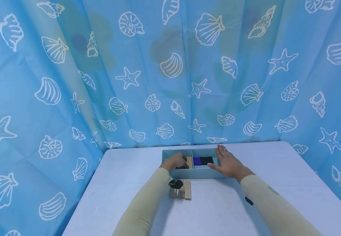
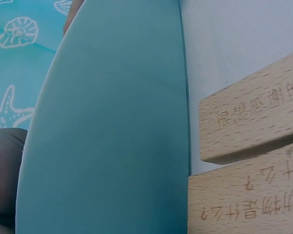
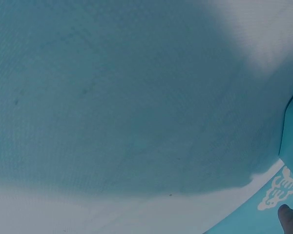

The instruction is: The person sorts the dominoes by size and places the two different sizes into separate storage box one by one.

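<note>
- A blue shell-print curtain (image 1: 170, 88) is hanging behind the work area.
- The white-covered desk (image 1: 247, 203) is carrying everything inspected.
- The divided box (image 1: 198, 174) is standing near the desk's far edge.
- The right hand (image 1: 229, 165) is resting at the box's right end, fingers extended, holding nothing visible.
- The left hand (image 1: 177, 161) is dipping into the left compartment, fingers bent; whether they are pinching anything cannot be told.
- Three wooden blocks (image 1: 187, 190) are lying in front of the box; another wooden block (image 1: 189, 162) is showing beside the left fingers. All are appearing light, stiff and sturdy, probably best gripped across the long edges.
- Purple (image 1: 197, 161) and black pieces (image 1: 207, 160) are sitting together in the right compartment.
</note>
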Tool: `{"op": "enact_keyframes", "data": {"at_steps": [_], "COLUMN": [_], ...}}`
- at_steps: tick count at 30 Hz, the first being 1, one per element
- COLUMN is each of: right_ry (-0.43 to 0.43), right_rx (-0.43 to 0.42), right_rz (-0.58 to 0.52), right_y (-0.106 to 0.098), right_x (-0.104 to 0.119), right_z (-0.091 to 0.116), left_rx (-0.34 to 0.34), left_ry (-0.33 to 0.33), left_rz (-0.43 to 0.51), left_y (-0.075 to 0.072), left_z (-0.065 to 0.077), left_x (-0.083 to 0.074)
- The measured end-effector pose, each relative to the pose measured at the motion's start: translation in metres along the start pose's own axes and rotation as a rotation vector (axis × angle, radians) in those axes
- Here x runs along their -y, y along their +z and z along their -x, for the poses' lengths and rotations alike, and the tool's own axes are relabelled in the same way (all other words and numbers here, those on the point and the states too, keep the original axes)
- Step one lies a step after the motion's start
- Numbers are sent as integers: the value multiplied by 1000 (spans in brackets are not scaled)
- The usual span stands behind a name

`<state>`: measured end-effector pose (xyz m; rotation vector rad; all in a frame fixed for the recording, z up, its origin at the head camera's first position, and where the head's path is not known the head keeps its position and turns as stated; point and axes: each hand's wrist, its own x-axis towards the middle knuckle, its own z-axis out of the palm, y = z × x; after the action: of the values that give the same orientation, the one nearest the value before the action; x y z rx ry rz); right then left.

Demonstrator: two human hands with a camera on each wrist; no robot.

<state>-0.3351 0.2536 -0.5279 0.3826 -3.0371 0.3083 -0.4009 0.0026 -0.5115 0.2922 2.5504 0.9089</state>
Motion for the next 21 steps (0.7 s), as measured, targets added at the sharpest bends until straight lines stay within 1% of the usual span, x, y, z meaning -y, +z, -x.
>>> {"op": "enact_keyframes", "data": {"at_steps": [9, 15, 21], "right_ry": [11, -5, -4], "right_rx": [10, 3, 5], "right_rz": [7, 36, 26], "right_y": [0, 2, -1], "right_x": [1, 1, 0], "right_z": [-1, -4, -1], "left_rx": [-13, 4, 25], "left_ry": [11, 20, 46], "left_rz": [-4, 4, -8], "left_y": [0, -3, -9], "left_z": [2, 4, 11], "left_x": [2, 5, 2]}}
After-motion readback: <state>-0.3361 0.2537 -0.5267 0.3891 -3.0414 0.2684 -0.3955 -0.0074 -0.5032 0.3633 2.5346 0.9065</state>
